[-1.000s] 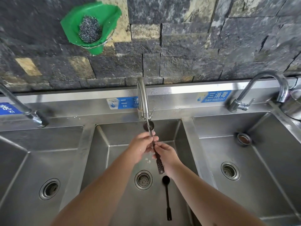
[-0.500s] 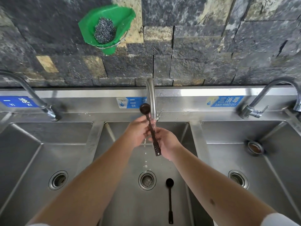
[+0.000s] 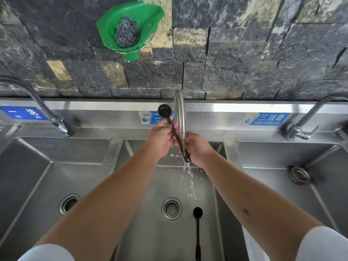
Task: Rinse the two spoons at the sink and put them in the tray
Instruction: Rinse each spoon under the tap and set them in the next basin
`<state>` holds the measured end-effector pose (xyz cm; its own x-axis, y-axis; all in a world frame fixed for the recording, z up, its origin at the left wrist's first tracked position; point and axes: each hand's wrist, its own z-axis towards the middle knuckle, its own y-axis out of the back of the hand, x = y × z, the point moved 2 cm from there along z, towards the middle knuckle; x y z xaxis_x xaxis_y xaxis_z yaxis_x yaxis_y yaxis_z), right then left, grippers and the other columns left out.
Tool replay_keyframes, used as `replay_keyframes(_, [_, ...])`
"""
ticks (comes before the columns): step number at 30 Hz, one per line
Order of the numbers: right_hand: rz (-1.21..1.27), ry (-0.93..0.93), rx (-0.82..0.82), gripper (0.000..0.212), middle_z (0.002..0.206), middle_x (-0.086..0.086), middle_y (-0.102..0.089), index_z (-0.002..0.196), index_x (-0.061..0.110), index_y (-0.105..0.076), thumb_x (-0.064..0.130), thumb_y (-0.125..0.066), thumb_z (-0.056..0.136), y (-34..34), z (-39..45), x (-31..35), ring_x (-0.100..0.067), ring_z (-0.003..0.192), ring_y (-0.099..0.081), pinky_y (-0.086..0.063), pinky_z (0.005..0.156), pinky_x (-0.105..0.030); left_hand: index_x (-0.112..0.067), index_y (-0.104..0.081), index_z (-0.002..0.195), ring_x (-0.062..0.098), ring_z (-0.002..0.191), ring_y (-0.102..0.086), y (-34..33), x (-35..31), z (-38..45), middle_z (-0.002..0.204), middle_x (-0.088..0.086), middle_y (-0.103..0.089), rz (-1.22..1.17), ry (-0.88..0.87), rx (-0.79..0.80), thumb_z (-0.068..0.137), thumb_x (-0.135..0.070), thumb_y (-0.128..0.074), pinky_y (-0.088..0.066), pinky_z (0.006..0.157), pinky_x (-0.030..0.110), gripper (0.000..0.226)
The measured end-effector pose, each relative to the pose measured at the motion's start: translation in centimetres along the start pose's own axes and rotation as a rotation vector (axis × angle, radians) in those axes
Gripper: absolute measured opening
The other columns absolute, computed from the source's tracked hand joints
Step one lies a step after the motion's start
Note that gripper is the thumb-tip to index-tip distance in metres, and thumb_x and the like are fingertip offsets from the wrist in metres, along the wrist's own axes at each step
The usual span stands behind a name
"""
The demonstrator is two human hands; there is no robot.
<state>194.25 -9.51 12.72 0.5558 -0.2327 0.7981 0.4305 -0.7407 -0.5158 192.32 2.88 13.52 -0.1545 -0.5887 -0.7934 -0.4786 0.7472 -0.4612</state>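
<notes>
Up comes the dark spoon (image 3: 170, 127) compared with a second ago, its bowl now raised above the hands and level with the blue label on the backsplash, where earlier it sat low under the spout. Both hands are on it: the left hand (image 3: 162, 139) is curled around the upper handle, just below the bowl, and the right hand (image 3: 196, 147) is closed on the lower handle, whose tip pokes out beneath the fingers. The spoon runs tilted, bowl up and to the left, crossing just beside the middle faucet (image 3: 179, 113). Water (image 3: 187, 172) streams off the handle's lower end and splashes down into the middle basin (image 3: 150, 185); whether it strikes the handle or the right hand first is hard to say through the spray.

Second black spoon (image 3: 197, 232) lies flat on the basin floor, bowl pointing away, just to the right of the drain strainer (image 3: 171, 208), well apart from the hands.

On the stone wall above, a green holder (image 3: 150, 19) carries a steel wool scourer (image 3: 127, 32). Left faucet (image 3: 47, 113) and right faucet (image 3: 305, 127) stand over their own basins, dry
</notes>
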Motion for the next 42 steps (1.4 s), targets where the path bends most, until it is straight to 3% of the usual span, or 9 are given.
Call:
replay_keyframes(5, [-0.137,0.050,0.036,0.035,0.071,-0.002,-0.070,0.083,0.015,-0.078,0.001,-0.047,0.088,1.2,-2.4,-1.7,-0.009,0.057,-0.061,-0.047,0.050,-0.018,-0.017,-0.066,0.109,0.018,0.069,-0.065,0.9,2.4,-0.5,0.081,0.002,-0.068,-0.050,0.047,0.014,0.098,-0.007,-0.045,-0.054,0.057,0.031,0.026])
replay_keyframes(8, [-0.373,0.105,-0.096,0.017,0.062,-0.004,-0.056,0.092,0.014,-0.076,0.006,-0.063,0.087,2.5,-4.5,-4.4,-0.011,0.047,-0.045,-0.032,0.041,-0.023,-0.016,-0.060,0.095,0.015,0.065,-0.063,1.8,5.0,-1.7,0.072,0.000,-0.063,-0.117,0.081,0.081,0.097,-0.003,-0.041,-0.054,0.058,0.028,0.023])
replay_keyframes(11, [-0.585,0.070,-0.315,0.018,0.057,0.003,-0.048,0.096,0.012,-0.074,0.006,-0.061,0.088,3.5,-6.7,-7.7,-0.012,0.046,-0.037,-0.029,0.046,-0.028,-0.021,-0.058,0.087,0.013,0.065,-0.065,2.6,8.3,-3.3,0.072,-0.002,-0.067,-0.080,0.151,0.063,0.095,-0.001,-0.044,-0.051,0.061,0.024,0.025])
replay_keyframes(18, [-0.107,-0.209,-0.412,0.024,0.069,-0.012,-0.062,0.107,0.000,-0.064,0.000,-0.042,0.098,3.7,-12.8,-12.1,-0.015,0.041,-0.045,-0.027,0.038,-0.021,-0.011,-0.057,0.096,0.010,0.061,-0.063,4.3,13.3,-6.3,0.083,0.005,-0.061,-0.021,0.282,0.078,0.091,0.004,-0.051,-0.048,0.047,0.020,0.017])
replay_keyframes(24, [0.097,-0.318,-0.407,0.023,0.067,-0.012,-0.068,0.110,-0.004,-0.064,0.005,-0.045,0.100,4.3,-15.3,-13.1,-0.019,0.048,-0.053,-0.034,0.046,-0.028,-0.014,-0.060,0.109,0.017,0.082,-0.072,4.7,14.4,-6.5,0.092,0.007,-0.073,-0.008,0.325,0.000,0.092,0.009,-0.046,-0.052,0.067,0.026,0.031])
replay_keyframes(27, [0.133,-0.329,-0.401,0.023,0.068,-0.011,-0.068,0.110,-0.002,-0.065,0.008,-0.047,0.099,4.6,-15.2,-13.2,-0.019,0.048,-0.054,-0.036,0.046,-0.026,-0.006,-0.056,0.117,0.022,0.088,-0.067,4.0,13.9,-5.9,0.098,0.014,-0.067,-0.028,0.282,0.005,0.091,0.014,-0.040,-0.051,0.076,0.031,0.037])
replay_keyframes(31, [0.107,-0.323,-0.420,0.021,0.066,-0.007,-0.069,0.110,0.003,-0.066,0.010,-0.048,0.099,4.4,-13.3,-12.6,-0.016,0.046,-0.053,-0.039,0.044,-0.022,-0.006,-0.057,0.108,0.019,0.079,-0.065,2.8,12.6,-5.2,0.090,0.012,-0.062,-0.082,0.206,0.097,0.095,0.007,-0.037,-0.055,0.065,0.024,0.027])
replay_keyframes(38, [0.053,-0.213,-0.341,0.025,0.064,0.000,-0.069,0.096,0.015,-0.069,0.009,-0.045,0.100,3.8,-7.6,-9.1,-0.011,0.047,-0.055,-0.040,0.048,-0.020,-0.012,-0.060,0.107,0.019,0.086,-0.072,1.9,9.1,-3.8,0.095,0.004,-0.077,0.081,0.189,0.101,0.096,-0.006,-0.050,-0.053,0.057,0.028,0.016])
replay_keyframes(42, [0.043,-0.181,-0.276,0.023,0.064,0.000,-0.068,0.094,0.019,-0.069,0.011,-0.048,0.098,3.3,-4.7,-6.8,-0.011,0.049,-0.056,-0.038,0.055,-0.023,-0.009,-0.058,0.110,0.022,0.064,-0.060,1.3,6.8,-3.4,0.092,0.008,-0.072,0.109,0.145,0.132,0.096,-0.001,-0.046,-0.043,0.047,0.027,0.020])
